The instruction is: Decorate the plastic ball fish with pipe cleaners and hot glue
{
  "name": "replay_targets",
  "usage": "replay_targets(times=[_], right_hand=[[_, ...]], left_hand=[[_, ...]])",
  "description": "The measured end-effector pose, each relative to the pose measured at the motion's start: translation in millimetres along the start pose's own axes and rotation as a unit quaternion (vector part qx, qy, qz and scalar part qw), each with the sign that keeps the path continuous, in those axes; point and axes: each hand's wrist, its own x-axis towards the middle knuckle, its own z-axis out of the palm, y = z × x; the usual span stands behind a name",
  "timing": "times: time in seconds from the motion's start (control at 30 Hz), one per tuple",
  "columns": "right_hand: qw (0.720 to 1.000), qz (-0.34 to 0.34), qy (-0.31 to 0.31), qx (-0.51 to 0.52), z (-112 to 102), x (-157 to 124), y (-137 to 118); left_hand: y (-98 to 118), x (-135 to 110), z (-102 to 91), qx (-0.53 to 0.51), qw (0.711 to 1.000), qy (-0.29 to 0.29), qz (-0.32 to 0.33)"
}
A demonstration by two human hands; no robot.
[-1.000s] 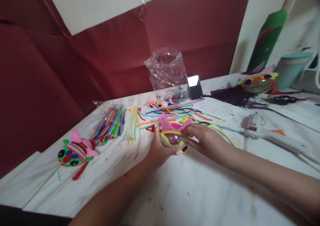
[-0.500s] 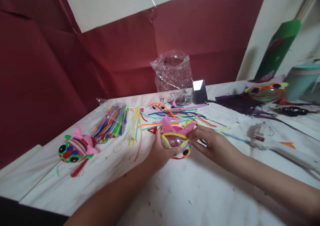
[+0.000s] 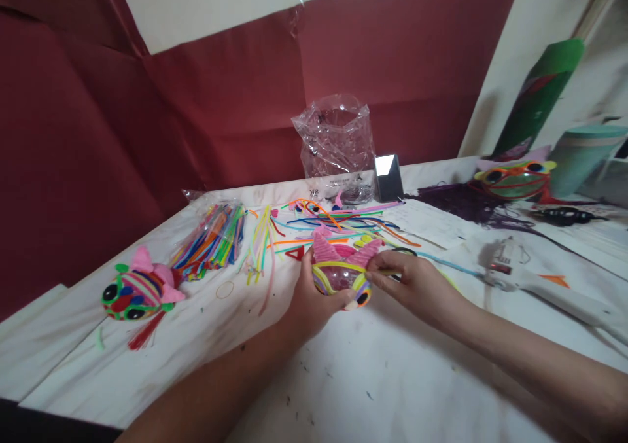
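My left hand (image 3: 308, 298) cups a small round craft fish (image 3: 342, 277) with a clear body, yellow and purple pipe-cleaner bands, pink fins and a big eye. It rests just above the white table (image 3: 392, 377). My right hand (image 3: 409, 281) pinches a yellow-green pipe cleaner (image 3: 396, 273) against the fish's right side. The pipe cleaner trails away to the right behind my hand.
A finished striped craft fish (image 3: 135, 292) lies at the left. A bag of pipe cleaners (image 3: 210, 240) and loose coloured pipe cleaners (image 3: 333, 220) lie behind my hands. A crumpled clear bag (image 3: 336, 139), a small mirror block (image 3: 387, 176), a glue gun (image 3: 530, 279) and a green craft fish (image 3: 515, 178) are further back and right.
My hands and the fish have barely shifted. My right fingers have closed more tightly on the yellow-green pipe cleaner at the fish's side. The camera view has drifted slightly.
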Motion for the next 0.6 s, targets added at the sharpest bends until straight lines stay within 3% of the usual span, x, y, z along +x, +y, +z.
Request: replay_targets(times=[0.13, 0.3, 0.6], right_hand=[[0.999, 0.013, -0.004, 0.047, -0.7, 1.3, -3.3], [0.999, 0.013, 0.003, 0.03, -0.4, 0.1, -3.7], [0.996, 0.05, 0.069, 0.037, 1.0, 2.2, 0.5]], left_hand=[[-1.6, 0.2, -0.9, 0.007, 1.0, -0.001, 0.018], [-1.1, -0.7, -0.9, 0.006, 1.0, -0.004, 0.014], [-1.7, -2.8, -0.4, 0.004, 1.0, 0.002, 0.028]])
